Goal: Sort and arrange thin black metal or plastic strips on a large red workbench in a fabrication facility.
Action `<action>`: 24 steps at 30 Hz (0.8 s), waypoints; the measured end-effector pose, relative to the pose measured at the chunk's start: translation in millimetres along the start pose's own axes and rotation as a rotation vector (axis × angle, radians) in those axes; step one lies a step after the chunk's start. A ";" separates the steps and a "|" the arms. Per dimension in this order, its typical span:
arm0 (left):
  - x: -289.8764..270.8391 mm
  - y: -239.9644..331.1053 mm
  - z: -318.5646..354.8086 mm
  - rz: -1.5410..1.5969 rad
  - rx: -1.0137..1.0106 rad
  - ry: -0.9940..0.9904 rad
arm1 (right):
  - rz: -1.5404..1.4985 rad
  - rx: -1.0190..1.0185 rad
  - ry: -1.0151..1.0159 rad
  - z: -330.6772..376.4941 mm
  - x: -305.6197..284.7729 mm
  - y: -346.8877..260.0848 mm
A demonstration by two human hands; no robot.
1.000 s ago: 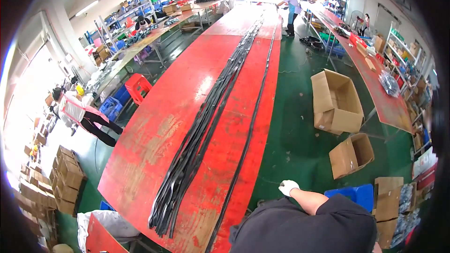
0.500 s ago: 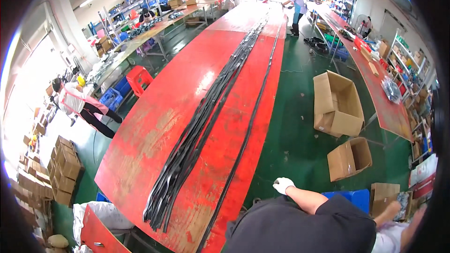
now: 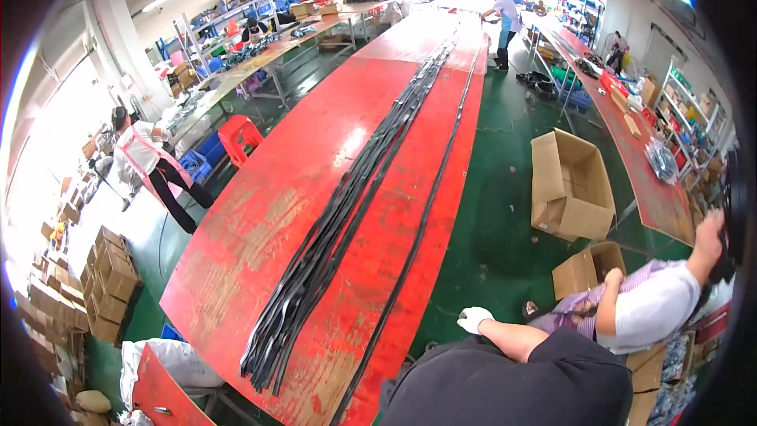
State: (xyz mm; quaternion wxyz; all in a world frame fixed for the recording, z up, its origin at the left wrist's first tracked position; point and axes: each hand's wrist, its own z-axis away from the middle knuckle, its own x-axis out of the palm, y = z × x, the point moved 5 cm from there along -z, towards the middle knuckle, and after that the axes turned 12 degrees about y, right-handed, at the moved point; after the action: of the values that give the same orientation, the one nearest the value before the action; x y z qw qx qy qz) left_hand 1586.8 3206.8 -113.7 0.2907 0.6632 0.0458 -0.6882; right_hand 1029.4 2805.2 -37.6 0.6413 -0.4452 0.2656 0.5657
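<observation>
My right hand (image 3: 475, 320), in a white glove, is low in the picture, in front of my black shirt (image 3: 512, 379). It is over the green floor, just right of the red table (image 3: 260, 221), and touches nothing that I can see. Its fingers curl out of sight, so whether it holds something is hidden. My left hand is not in view. Nearest to me on the table lies a single long black strip (image 3: 410, 256). Left of it a thick bundle of black strips (image 3: 331, 244) runs lengthwise, its near ends fanned out.
Close on my right a co-worker in a white top (image 3: 650, 308) reaches out an arm. An open carton (image 3: 552, 217) and a smaller carton (image 3: 574, 278) stand on the floor. Other people are at the left (image 3: 150, 154) and far end (image 3: 505, 20). A red stool (image 3: 239, 138) stands left.
The co-worker at the right has come further into view, now beside the small carton. The person at the left has shifted and stands more upright. My gloved hand stays almost in place.
</observation>
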 end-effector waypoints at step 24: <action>-63.8 -73.2 -72.8 0.089 -0.134 0.215 | -0.124 0.103 0.047 12.1 32.7 2.9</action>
State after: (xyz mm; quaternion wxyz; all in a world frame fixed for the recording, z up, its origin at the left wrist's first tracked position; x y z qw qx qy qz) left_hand 1614.5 3321.6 -85.8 0.3581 0.7137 0.0930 -0.5947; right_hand 1031.8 2831.6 -60.3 0.6906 -0.4403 0.2815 0.4999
